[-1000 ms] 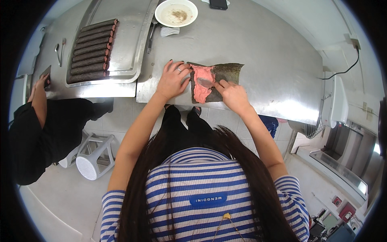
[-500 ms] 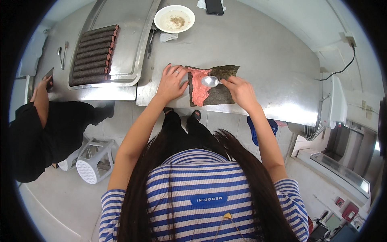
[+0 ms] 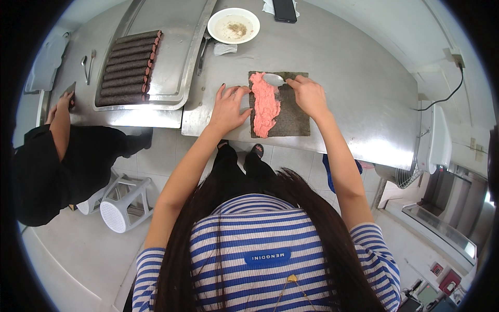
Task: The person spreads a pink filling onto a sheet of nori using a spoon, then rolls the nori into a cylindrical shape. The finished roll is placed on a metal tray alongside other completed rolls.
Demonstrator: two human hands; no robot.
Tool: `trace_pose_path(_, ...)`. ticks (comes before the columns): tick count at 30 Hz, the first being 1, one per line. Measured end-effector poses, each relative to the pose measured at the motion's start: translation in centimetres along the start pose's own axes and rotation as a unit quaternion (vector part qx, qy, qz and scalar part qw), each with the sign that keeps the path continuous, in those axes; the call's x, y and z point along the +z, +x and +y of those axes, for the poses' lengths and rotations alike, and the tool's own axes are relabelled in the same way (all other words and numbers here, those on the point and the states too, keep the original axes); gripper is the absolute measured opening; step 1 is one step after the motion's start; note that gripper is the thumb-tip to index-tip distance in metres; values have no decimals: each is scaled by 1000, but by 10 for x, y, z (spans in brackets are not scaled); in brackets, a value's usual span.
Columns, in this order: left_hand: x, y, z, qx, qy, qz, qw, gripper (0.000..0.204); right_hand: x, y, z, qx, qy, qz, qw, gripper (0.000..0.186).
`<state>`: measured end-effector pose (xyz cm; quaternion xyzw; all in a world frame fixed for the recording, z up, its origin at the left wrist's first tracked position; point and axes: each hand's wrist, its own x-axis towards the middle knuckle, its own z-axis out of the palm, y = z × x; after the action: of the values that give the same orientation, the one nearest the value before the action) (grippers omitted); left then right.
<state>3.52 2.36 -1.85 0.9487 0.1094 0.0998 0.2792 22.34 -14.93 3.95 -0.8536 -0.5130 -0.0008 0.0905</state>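
Note:
A dark seaweed sheet (image 3: 295, 118) lies flat near the front edge of the steel table. Pink paste (image 3: 266, 108) covers its left part in a long, uneven strip. My right hand (image 3: 309, 96) grips the handle of a metal spoon (image 3: 273, 79), whose bowl rests at the far end of the paste. At the sheet's left edge is my left hand (image 3: 228, 108), its fingers spread, fingertips against or just beside the seaweed. The right part of the sheet is bare.
Several seaweed rolls with pink filling (image 3: 130, 67) lie in a metal tray (image 3: 176, 62) at left. Beyond the sheet are a white bowl of cloudy liquid (image 3: 234, 25), a crumpled tissue (image 3: 225, 49) and a phone (image 3: 284, 10). A co-worker's hand (image 3: 63, 100) holds a dark flat piece at far left.
The spoon has moved toward the far end of the paste. The sheet's far edge, wavy before, now lies flat. My left hand has shifted nearer along the left edge.

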Motion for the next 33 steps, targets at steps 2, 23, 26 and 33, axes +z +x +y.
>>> trace_pose_path(2, 1, -2, -1, 3, 27, -3, 1000, 57, -13, -6, -6, 0, 18, -14, 1000, 29)
trace_pose_path(23, -11, -6, 17, -18, 86, -107, 990, 88, -15, -95, -56, -55, -30, -129, 990, 20)
trace_pose_path(26, -12, -6, 17, -24, 92, -115, 989, 88, -25, -102, -44, -82, -34, -81, 993, 24)
trace_pose_path(33, -10, -7, 16, -25, 106, -117, 987, 92, -36, -112, -46, -197, -49, -1, 979, 28)
